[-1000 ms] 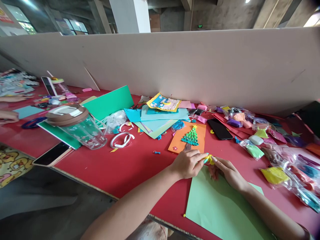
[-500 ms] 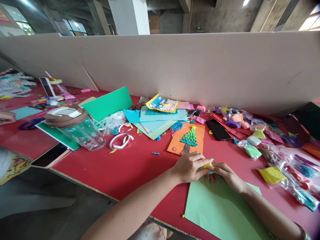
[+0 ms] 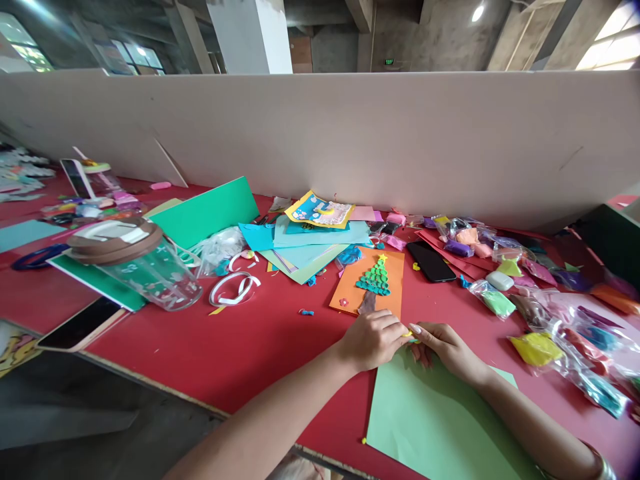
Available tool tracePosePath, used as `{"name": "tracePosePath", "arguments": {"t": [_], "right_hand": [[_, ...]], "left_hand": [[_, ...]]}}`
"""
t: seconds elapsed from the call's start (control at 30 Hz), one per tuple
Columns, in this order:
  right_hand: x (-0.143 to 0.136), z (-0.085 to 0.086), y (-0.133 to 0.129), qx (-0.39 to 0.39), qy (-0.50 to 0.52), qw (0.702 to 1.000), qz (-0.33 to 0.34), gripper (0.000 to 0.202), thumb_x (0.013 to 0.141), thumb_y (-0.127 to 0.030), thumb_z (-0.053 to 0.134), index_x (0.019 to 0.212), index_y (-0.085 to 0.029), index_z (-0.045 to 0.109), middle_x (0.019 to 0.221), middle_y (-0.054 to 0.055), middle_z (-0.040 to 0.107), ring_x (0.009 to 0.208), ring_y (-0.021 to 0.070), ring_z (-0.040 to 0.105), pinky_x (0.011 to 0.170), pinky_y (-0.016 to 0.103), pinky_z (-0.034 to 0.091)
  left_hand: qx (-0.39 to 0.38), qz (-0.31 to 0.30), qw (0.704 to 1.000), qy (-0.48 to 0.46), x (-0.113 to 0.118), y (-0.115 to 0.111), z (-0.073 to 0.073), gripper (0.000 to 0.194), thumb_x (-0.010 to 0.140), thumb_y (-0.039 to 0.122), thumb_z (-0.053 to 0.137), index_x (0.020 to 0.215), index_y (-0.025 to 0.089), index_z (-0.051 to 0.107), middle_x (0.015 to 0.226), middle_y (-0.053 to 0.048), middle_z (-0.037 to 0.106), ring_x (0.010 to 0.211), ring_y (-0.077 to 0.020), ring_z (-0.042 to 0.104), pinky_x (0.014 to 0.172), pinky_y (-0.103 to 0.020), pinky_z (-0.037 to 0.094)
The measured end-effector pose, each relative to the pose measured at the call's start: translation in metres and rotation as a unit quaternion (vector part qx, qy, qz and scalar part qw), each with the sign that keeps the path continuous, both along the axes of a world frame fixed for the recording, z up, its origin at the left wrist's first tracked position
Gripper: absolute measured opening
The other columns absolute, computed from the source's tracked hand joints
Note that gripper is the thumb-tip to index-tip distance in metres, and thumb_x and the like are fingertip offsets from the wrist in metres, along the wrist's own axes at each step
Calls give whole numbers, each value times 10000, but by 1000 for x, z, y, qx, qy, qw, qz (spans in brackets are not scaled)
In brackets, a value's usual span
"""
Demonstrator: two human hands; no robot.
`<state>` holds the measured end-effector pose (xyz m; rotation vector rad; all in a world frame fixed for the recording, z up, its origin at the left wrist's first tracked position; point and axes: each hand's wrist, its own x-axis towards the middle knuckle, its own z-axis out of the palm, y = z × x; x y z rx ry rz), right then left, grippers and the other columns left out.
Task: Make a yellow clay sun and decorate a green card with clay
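Yellow clay (image 3: 409, 334) sits between left hand (image 3: 374, 339) and right hand (image 3: 447, 345), each grip pinched narrow on it, neither nearer. It's by the far edge of the green paper (image 3: 425, 413). Long axis maybe left-right; mostly hidden.

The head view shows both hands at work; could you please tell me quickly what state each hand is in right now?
Left hand: closed, holding a small yellow piece.
Right hand: closed in a pinch at the same piece.
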<state>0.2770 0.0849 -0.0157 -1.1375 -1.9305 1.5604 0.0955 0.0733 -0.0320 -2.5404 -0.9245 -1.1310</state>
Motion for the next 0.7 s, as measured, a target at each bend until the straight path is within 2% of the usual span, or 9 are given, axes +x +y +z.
{"name": "tracePosePath", "arguments": {"t": [0.13,0.23,0.3,0.37,0.5,0.6,0.7], "right_hand": [[0,0,0,-1,36,999,-39,538,838,-641,384,637,-157,509,572,18,546,499,120,497,526,271,405],[-1,1,-1,-2,28,999,-20,519,839,-639,387,678,-161,510,600,19,560,567,134,523,580,275,421],[0,1,-2,3,9,1000,16,515,819,-646,420,691,-158,522,628,17,560,589,130,511,596,272,422],[1,1,-2,8,-10,999,44,507,808,-639,450,709,-152,548,653,15,561,595,123,493,592,263,415],[4,-5,0,27,-18,998,50,481,831,-591,463,699,-144,579,636,13,557,581,112,469,576,251,398],[6,-9,1,8,1,998,55,525,833,-608,443,693,-132,616,633,42,602,559,122,495,565,263,413],[6,-9,2,-19,9,998,63,550,830,-620,436,726,-123,648,669,70,650,535,127,514,550,273,429]], "left_hand": [[-13,-17,1000,-4,-1,0,-1,256,910,164,377,983,112,616,682,-33,654,631,-130,588,612,-256,483],[-4,-32,999,6,0,0,-3,241,910,168,407,910,135,645,647,-20,645,616,-125,588,595,-246,477],[-11,-30,999,-6,0,1,-5,213,904,241,467,854,155,656,621,-7,632,601,-120,586,595,-242,471],[-22,-16,999,-36,-1,3,-6,236,887,339,508,913,156,656,634,-4,632,612,-120,594,623,-245,474],[-34,-16,998,-42,-2,4,-6,441,828,518,521,1066,160,622,717,-13,640,674,-134,605,714,-279,483],[-59,-31,998,-17,0,3,-6,355,862,414,526,1096,158,604,781,-15,652,733,-136,600,736,-268,479],[-86,-38,995,-22,3,1,-5,254,886,312,511,1029,132,619,770,-19,657,726,-131,588,688,-232,478]]}}
